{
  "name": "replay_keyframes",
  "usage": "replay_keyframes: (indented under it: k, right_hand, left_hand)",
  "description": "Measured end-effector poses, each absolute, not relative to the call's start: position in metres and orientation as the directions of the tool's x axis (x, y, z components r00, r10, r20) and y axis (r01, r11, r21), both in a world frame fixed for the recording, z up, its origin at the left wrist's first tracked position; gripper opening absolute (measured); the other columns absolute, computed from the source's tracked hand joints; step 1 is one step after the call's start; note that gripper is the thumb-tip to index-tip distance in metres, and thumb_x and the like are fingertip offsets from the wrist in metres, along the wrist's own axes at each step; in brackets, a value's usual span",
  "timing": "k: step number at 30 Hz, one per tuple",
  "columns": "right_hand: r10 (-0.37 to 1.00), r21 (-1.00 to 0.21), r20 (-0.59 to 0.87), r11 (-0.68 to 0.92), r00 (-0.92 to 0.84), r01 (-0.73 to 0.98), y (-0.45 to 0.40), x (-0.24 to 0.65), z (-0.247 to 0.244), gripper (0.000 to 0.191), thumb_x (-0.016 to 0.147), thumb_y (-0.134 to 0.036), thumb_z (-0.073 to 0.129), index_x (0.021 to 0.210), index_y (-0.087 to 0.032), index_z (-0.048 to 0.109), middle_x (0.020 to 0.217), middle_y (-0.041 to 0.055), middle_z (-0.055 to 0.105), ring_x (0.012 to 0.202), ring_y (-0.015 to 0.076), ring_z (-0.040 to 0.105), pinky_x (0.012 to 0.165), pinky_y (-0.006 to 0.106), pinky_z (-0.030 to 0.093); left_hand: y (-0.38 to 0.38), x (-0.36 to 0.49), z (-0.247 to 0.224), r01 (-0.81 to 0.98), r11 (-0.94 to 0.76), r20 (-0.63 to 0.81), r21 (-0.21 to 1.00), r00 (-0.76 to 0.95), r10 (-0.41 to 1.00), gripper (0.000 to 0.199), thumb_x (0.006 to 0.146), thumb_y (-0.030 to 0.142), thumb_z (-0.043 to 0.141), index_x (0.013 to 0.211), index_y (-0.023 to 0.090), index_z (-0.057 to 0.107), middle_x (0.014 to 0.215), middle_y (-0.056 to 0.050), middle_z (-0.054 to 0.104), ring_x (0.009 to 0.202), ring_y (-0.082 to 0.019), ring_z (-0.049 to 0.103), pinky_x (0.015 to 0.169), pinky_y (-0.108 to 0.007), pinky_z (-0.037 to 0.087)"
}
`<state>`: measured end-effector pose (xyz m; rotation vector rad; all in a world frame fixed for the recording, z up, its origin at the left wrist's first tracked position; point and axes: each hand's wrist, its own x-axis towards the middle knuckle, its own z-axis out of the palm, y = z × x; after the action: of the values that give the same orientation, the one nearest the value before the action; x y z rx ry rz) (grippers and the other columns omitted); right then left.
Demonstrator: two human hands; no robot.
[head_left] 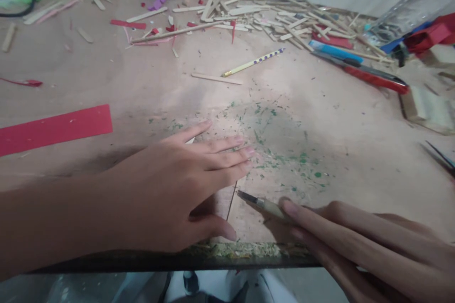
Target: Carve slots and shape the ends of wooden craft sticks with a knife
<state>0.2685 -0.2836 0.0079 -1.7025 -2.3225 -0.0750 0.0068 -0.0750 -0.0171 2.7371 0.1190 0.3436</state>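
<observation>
My left hand (185, 175) lies flat with its fingers spread, pressing on a thin pale piece (231, 199) near the table's front edge; most of that piece is hidden under the palm. At the lower right, my right hand (341, 236) pinches the pale handle of a small craft knife (272, 208). The knife's dark blade points left, and its tip is at the thin piece's edge, just right of my left hand. Green crumbs (302, 157) are scattered on the wood beyond the fingers.
A red strip (57, 128) lies at the left. Further back are a dotted pencil (254, 62), a wooden stick (216, 78) and a heap of sticks (249, 9). A red-handled tool (377, 78) and wood blocks (428, 109) lie at the right. The table edge (249, 250) is close.
</observation>
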Motion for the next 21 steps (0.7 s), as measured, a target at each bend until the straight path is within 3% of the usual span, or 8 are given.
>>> replay_keyframes:
  k: [5,10,14,19,21]
  right_hand:
    - [0.944,-0.201,0.302,0.196,-0.13,0.96,-0.2774,0.2645,0.0108,0.044,0.102,-0.04,0.076,0.144,-0.05,0.081,0.094,-0.0009,0.085,0.065,0.0241,0.075,0.049,0.036,0.058]
    - [0.929,-0.152,0.261,0.307,-0.262,0.939,-0.2781,0.2607,0.0107,0.044,0.094,-0.051,0.087,0.138,-0.05,0.085,0.085,0.0002,0.081,0.074,0.0268,0.077,0.052,0.035,0.06]
    - [0.934,-0.183,0.27,0.289,-0.234,0.94,-0.2815,0.259,0.0106,0.04,0.097,-0.05,0.087,0.137,-0.044,0.086,0.087,0.0015,0.082,0.076,0.0247,0.078,0.056,0.032,0.061]
    - [0.935,-0.284,0.315,0.258,-0.164,0.924,-0.284,0.2638,0.013,0.033,0.11,-0.028,0.073,0.141,-0.035,0.081,0.097,-0.0003,0.084,0.074,0.0169,0.078,0.062,0.028,0.06]
    - [0.938,-0.329,0.313,0.254,-0.149,0.909,-0.286,0.2675,0.0139,0.035,0.115,-0.017,0.063,0.143,-0.032,0.077,0.101,-0.0015,0.085,0.074,0.0121,0.077,0.067,0.026,0.059]
  left_hand:
    - [-0.0741,0.0098,-0.0088,0.06,-0.911,0.155,0.409,0.979,0.134,0.065,0.122,0.063,0.05,0.166,0.016,0.06,0.179,-0.007,0.056,0.172,-0.025,0.049,0.151,-0.053,0.02]
    - [-0.0738,0.0099,-0.0097,0.059,-0.904,0.167,0.423,0.976,0.142,0.068,0.119,0.065,0.056,0.168,0.017,0.059,0.178,-0.01,0.057,0.173,-0.028,0.048,0.151,-0.056,0.022]
    - [-0.0736,0.0087,-0.0122,0.05,-0.911,0.159,0.41,0.979,0.125,0.068,0.118,0.065,0.057,0.166,0.017,0.06,0.177,-0.011,0.058,0.172,-0.03,0.049,0.15,-0.06,0.024]
    - [-0.0732,0.0074,-0.0113,0.015,-0.936,0.226,0.35,0.969,0.101,0.066,0.12,0.066,0.054,0.161,0.015,0.061,0.174,-0.013,0.063,0.17,-0.029,0.053,0.151,-0.054,0.019]
    - [-0.0727,0.0063,-0.009,0.022,-0.948,0.265,0.318,0.958,0.111,0.065,0.118,0.069,0.055,0.153,0.015,0.065,0.167,-0.014,0.069,0.161,-0.03,0.062,0.148,-0.052,0.026]
